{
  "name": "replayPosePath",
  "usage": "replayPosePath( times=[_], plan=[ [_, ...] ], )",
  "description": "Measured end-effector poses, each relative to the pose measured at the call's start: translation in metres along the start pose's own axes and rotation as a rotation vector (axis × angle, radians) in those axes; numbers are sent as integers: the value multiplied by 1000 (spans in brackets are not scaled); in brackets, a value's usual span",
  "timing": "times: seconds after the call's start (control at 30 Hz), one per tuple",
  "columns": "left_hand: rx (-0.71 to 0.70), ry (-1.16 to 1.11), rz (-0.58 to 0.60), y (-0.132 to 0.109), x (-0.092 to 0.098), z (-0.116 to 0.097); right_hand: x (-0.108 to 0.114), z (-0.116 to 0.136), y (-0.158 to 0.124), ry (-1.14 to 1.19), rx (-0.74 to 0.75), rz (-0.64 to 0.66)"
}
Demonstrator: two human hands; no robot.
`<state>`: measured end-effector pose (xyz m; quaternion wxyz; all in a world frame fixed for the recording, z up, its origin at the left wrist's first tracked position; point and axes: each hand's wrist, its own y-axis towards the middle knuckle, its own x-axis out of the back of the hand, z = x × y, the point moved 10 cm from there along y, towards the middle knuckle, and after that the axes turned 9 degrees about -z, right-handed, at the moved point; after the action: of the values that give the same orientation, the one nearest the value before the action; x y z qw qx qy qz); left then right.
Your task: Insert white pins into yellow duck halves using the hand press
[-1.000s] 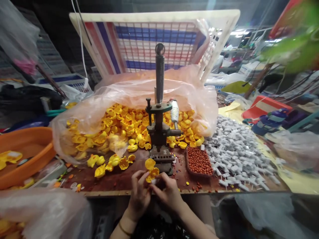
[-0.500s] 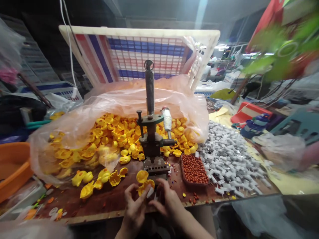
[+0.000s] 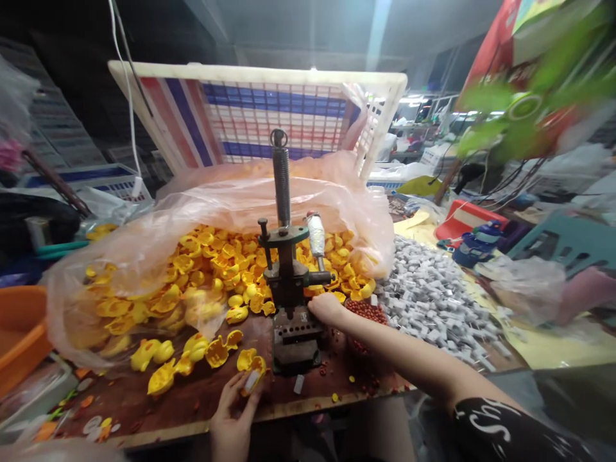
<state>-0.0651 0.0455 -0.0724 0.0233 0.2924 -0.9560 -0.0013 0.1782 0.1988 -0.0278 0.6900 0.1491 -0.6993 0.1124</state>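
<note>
My left hand [image 3: 234, 410] rests at the table's front edge and pinches a yellow duck-shaped plastic shell [image 3: 251, 366] with a small grey piece on it. My right hand [image 3: 327, 308] has reached forward to the hand press [image 3: 289, 289], lying beside its base right under the white-wrapped lever handle [image 3: 316, 234]. Its fingers are curled and hidden against the press body. Behind the press lies a heap of yellow shells [image 3: 202, 269] in a clear plastic bag [image 3: 231, 199].
A small tray of red-brown beads [image 3: 368, 311] lies under my right forearm. Grey plastic pieces [image 3: 433, 298] are piled to the right. Loose yellow shells [image 3: 173, 359] lie left of the press. An orange basin [image 3: 22, 327] stands far left, a white crate [image 3: 260, 109] behind.
My right hand let go of the yellow shell and reached forward to the press. My left hand keeps the shell and has dropped slightly toward the table edge. The camera tilted.
</note>
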Motion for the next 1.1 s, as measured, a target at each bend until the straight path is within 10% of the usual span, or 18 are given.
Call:
replayPosePath(
  times=[0.37, 0.53, 0.77, 1.1],
  plan=[
    [298, -192, 22, -7, -16, 5, 49, -27, -35, 390, -81, -282],
    [462, -378, 117, -17, -48, -16, 42, -6, -79, 1203, -283, -495],
    [495, -480, 181, -25, -75, -30, 1, 69, -92, 1865, -496, -348],
    [508, -508, 204, -28, -76, -31, -6, 78, -96, 2022, -608, -289]
  ],
)
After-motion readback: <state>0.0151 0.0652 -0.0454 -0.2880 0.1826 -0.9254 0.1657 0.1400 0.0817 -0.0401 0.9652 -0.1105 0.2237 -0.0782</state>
